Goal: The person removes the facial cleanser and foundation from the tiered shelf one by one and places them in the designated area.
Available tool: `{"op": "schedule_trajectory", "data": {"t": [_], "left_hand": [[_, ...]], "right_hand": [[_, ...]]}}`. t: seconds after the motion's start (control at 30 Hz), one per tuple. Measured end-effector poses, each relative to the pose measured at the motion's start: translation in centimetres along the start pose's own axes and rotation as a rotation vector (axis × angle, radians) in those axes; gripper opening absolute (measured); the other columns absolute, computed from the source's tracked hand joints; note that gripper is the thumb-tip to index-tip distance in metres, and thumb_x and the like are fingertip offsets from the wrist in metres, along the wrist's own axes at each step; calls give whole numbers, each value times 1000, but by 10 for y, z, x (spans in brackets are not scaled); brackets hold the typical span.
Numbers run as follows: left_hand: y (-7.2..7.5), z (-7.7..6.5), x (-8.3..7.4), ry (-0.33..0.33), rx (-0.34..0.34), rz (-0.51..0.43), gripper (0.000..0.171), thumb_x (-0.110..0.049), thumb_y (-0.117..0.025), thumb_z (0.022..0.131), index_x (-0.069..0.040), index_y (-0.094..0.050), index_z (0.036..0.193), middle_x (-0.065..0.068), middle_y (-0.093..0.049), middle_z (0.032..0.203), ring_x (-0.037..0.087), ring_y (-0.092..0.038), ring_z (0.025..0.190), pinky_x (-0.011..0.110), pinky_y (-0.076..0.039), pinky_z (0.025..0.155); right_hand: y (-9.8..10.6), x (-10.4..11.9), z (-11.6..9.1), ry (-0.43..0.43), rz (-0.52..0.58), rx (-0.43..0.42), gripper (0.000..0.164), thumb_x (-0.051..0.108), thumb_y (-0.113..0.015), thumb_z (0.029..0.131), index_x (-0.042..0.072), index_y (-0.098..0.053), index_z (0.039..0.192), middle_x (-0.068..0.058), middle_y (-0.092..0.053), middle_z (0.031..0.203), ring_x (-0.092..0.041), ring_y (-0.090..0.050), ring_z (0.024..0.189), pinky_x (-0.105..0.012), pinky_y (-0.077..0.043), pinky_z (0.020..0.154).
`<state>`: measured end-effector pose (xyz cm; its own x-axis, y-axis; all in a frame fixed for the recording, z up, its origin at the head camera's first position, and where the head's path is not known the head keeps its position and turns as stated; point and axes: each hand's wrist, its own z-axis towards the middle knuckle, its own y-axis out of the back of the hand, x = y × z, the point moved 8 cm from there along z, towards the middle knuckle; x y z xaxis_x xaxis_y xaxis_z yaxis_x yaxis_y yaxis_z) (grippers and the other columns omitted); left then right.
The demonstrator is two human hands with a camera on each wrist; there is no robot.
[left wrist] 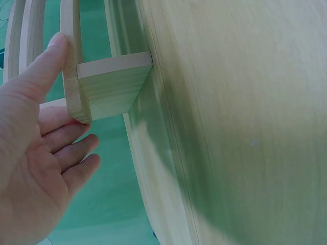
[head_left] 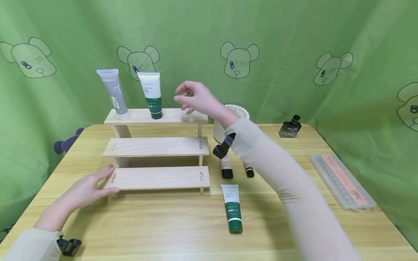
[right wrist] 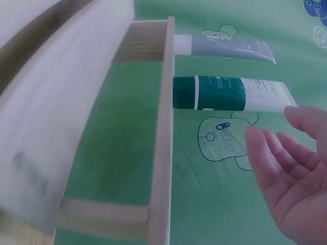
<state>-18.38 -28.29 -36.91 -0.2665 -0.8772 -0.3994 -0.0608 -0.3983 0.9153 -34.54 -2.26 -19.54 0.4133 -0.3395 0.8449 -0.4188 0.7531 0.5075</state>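
Observation:
A three-tier wooden display shelf (head_left: 156, 146) stands on the table. My left hand (head_left: 86, 188) holds the left end of its lowest step, thumb on one side of the board (left wrist: 71, 97) and index finger at its edge. On the top step a grey tube (head_left: 112, 92) and a white-and-green tube (head_left: 151, 95) stand on their caps. My right hand (head_left: 196, 96) is above the right part of that step, fingers loosely bent and holding nothing. In the right wrist view its fingertips are near the upper end of the white-and-green tube (right wrist: 230, 93).
Another white-and-green tube (head_left: 232, 208) lies right of the shelf, with a black-capped tube (head_left: 226, 168) and a smaller black-capped item (head_left: 249, 170) behind it. A white scalloped container (head_left: 219, 132) is partly hidden by the right arm. Farther right are a dark bottle (head_left: 290, 127) and a clear case (head_left: 343, 183).

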Motion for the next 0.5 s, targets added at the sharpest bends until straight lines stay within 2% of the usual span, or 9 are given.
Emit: {"op": "schedule_trajectory", "data": {"t": [0.2,0.5], "left_hand": [[0,0,0,4,2,3,83,-46,-67,80,10,-39,133,33,-34,135,52,-35,118,61,-29,96],[-1,0,0,10,10,-7,83,-46,-67,80,10,-38,134,33,-33,135,52,-34,118,61,-29,96]], "right_hand": [[-4,6,23,-5,87,-70,32,18,-63,89,2,-53,115,-12,-57,99,-24,-59,83,-31,-55,66],[-15,15,43,10,102,-132,32,19,-67,86,6,-55,113,-5,-58,103,-15,-55,94,-29,-55,62]]}}
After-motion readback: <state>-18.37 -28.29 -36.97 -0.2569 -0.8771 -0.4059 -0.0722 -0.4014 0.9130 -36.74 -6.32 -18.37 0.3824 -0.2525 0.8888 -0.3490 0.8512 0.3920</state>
